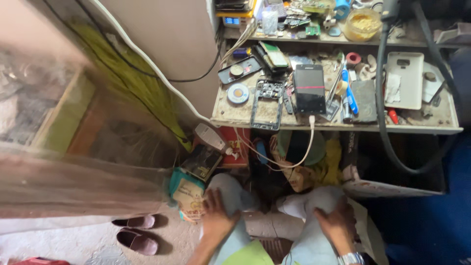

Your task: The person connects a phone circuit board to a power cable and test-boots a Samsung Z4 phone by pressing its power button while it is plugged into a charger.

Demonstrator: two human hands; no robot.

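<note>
My left hand [216,216] lies flat on my left knee, fingers spread on the pale trouser leg [230,196]. My right hand [337,222] rests on my right knee, a metal wristwatch [351,258] on its wrist. Neither hand holds anything. Ahead stands a cluttered workbench [343,128] with a dark smartphone [309,88] lying face up, a white cable [300,152] hanging from its near end. Beside the phone lies a bare phone frame [267,104] and a round solder-wire reel [238,93].
A blue-handled tool [349,95], a white phone back cover [405,81] and a thick black hose [387,132] crowd the bench. A jar of yellow paste [362,23] sits on the upper shelf. Shoes [137,238] lie on the floor at left, boxes [203,162] under the bench.
</note>
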